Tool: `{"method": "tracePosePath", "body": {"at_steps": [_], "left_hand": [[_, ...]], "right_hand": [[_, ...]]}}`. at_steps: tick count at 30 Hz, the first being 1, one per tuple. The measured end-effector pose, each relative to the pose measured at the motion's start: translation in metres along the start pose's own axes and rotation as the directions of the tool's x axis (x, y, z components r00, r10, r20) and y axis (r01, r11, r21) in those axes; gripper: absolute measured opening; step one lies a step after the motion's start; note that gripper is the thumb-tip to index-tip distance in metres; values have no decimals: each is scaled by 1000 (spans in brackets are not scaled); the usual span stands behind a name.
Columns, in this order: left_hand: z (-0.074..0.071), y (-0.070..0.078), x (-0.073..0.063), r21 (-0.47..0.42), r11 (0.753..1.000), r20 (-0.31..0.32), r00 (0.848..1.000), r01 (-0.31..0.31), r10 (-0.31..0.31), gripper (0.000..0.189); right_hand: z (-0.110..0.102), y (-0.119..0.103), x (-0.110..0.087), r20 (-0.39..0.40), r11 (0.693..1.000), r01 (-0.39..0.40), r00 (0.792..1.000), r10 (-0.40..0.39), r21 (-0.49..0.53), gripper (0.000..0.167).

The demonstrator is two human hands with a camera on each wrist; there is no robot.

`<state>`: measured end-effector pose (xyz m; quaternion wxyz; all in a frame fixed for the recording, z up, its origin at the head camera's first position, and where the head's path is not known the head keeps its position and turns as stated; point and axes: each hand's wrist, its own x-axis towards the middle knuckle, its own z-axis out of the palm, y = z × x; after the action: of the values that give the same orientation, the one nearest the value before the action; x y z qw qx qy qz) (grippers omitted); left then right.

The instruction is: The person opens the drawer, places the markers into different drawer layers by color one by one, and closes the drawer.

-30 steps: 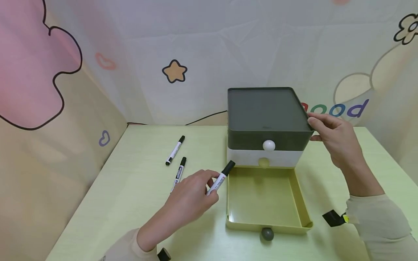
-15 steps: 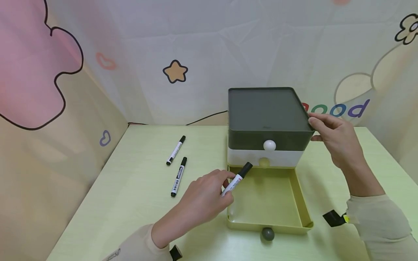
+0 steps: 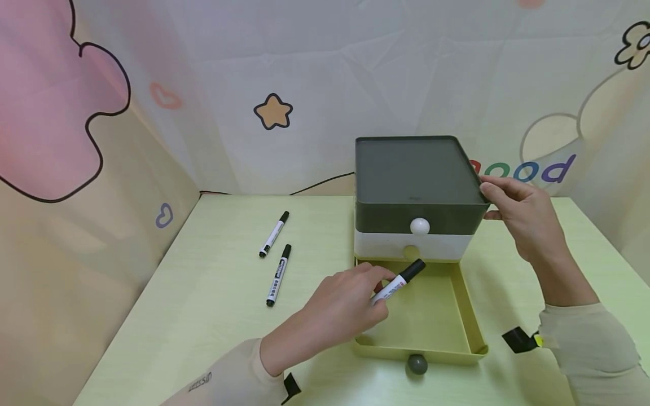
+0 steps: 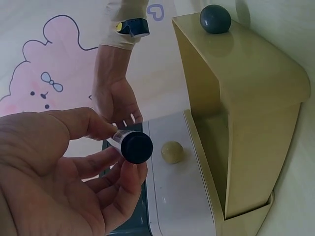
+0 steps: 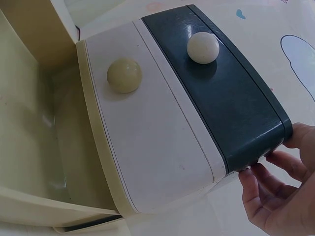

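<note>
My left hand [image 3: 347, 299] pinches a whiteboard marker [image 3: 390, 289] between thumb and fingers, its black cap pointing up and to the right. The marker is over the pulled-out yellow bottom drawer [image 3: 431, 310], apart from its floor. In the left wrist view, one black end of the marker [image 4: 137, 147] faces the camera. My right hand [image 3: 530, 217] holds the right front corner of the stacked drawer box [image 3: 416, 169], thumb at the dark top's rim and fingers against the side. In the right wrist view, the fingertips [image 5: 246, 172] touch the box's side.
Two more markers lie on the table left of the box, one farther back [image 3: 274, 234] and one nearer [image 3: 279, 276]. The white middle drawer [image 3: 381, 245] and dark top drawer [image 3: 381, 219] are closed. A printed curtain [image 3: 315, 67] hangs behind the table.
My left hand has moved right with the marker, from the yellow drawer's left edge to over the drawer, and the marker leans more. My right hand has stayed at the box.
</note>
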<state>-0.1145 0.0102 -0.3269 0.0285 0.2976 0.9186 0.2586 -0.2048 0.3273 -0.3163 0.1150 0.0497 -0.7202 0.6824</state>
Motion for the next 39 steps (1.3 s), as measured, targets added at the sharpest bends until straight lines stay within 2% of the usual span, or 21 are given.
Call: {"method": "tracePosePath", "body": {"at_steps": [4, 16, 25, 31, 37, 39], "left_hand": [[4, 4, 5, 42, 997, 12, 998, -58, 58, 42], [17, 7, 15, 119, 980, 57, 986, -161, 155, 37], [24, 9, 20, 157, 974, 131, 981, -161, 141, 37], [28, 9, 22, 179, 966, 143, 976, -187, 163, 37], [31, 11, 23, 187, 958, 166, 968, -216, 186, 36], [32, 11, 23, 193, 956, 177, 967, -219, 185, 35]], "right_hand": [[0, -1, -1, -3, 1000, 1, 1000, -1, -4, 25], [-1, 0, -1, -3, 1000, -2, 1000, 2, -5, 25], [0, 0, -1, -9, 1000, -10, 1000, 10, -23, 26], [0, 0, 0, -10, 999, -10, 1000, 9, -42, 28], [0, 0, 0, -22, 993, -14, 1000, 11, -120, 34], [0, 0, 0, -22, 993, -13, 1000, 10, -115, 33]]}}
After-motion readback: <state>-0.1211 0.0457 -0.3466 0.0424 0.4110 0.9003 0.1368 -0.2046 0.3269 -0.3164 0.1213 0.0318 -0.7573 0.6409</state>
